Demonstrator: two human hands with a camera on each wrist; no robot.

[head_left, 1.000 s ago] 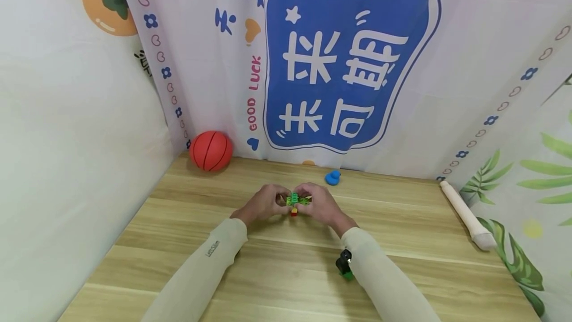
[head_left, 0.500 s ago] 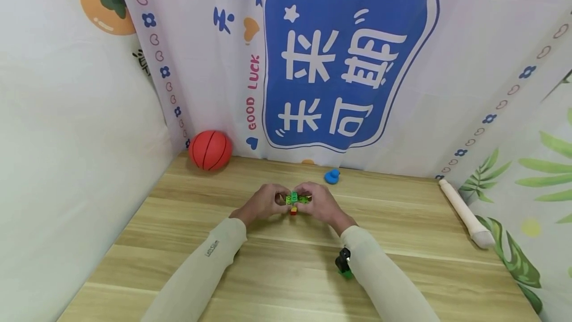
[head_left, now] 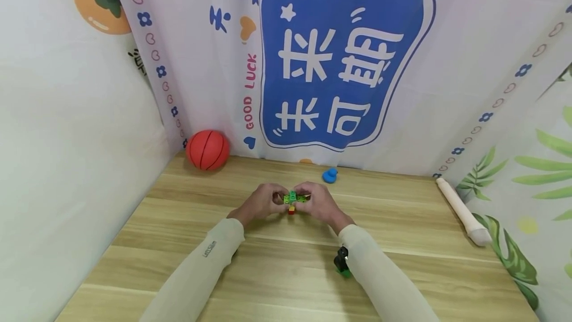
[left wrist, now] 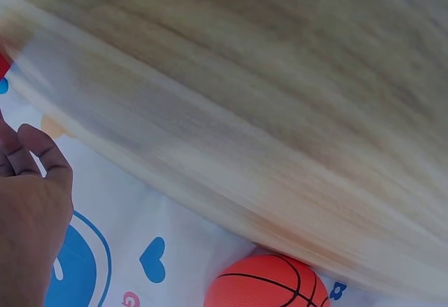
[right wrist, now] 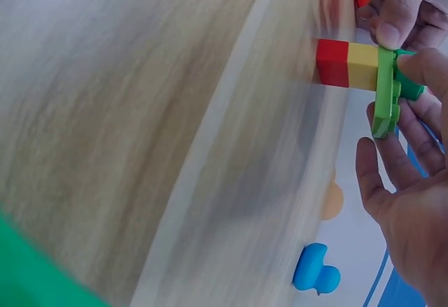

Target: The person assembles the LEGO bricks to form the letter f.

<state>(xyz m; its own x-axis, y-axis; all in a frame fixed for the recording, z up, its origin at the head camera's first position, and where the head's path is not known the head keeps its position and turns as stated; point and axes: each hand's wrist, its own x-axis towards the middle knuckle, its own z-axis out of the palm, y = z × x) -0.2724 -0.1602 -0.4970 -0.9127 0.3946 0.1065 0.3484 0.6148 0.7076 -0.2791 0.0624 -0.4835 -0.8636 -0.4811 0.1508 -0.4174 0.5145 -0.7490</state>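
In the head view both hands meet around a small stack of toy building bricks. The right wrist view gives its parts: a red brick [right wrist: 332, 62], a yellow brick [right wrist: 362, 66], a long light green brick [right wrist: 384, 94] across them, and a darker green brick [right wrist: 408, 76] on top. My left hand [head_left: 263, 202] pinches one end of the light green brick. My right hand [head_left: 319, 202] has its thumb on the darker green brick and fingers under the light green one's other end. The red end points down close over the table. Only part of my left hand [left wrist: 35, 202] shows in the left wrist view.
On the wooden table [head_left: 277, 272], a black figure [head_left: 341, 258] on a green base stands beside the right sleeve. A blue rubber duck [head_left: 330, 175] and a red basketball [head_left: 207, 150] are by the back curtain. A pale microphone-shaped object [head_left: 464, 212] lies along the right edge.
The head view has shifted slightly, so everything sits a little further left. Both hands keep their hold on the brick stack with hardly any movement.
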